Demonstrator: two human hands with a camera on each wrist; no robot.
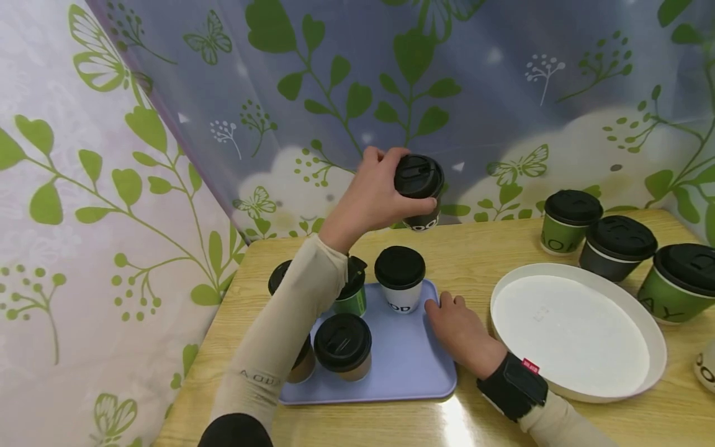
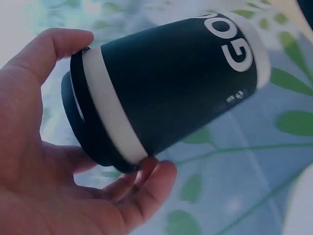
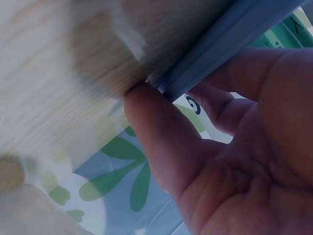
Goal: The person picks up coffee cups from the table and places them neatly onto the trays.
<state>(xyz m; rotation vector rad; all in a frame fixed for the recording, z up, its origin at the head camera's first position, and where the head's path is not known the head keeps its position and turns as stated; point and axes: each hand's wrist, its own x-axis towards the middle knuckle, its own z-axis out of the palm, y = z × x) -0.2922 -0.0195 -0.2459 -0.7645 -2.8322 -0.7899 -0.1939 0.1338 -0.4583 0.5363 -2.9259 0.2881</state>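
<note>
Two bare hands, well apart, at a table (image 1: 469,248). The left hand (image 1: 375,195), raised above the table, is clamped on a black cup (image 1: 420,192): its thumb and fingers, parted by the width of the lid, grip the lid's edge from opposite sides, with the lid uppermost and the white-lettered wall exposed below the grasp. The right hand (image 1: 459,329), lower and nearer the body, pinches the near-right rim of a lilac tray (image 1: 410,366); in the right wrist view the rim lies between thumb and fingers, with little gap.

Below the left hand, at the far edge of the tray, stands a white cup (image 1: 400,301) with a black lid, just beyond the right hand's fingers. Beneath the left forearm are a green cup (image 1: 352,304) and a brown cup (image 1: 355,367), both on the tray; further cups there are partly hidden by the sleeve (image 1: 290,323). Immediately to the right of the right hand lies a round white tray (image 1: 575,335). Beyond it stand a dark grey cup (image 1: 606,262) and two lidded green cups, well apart from both hands.
</note>
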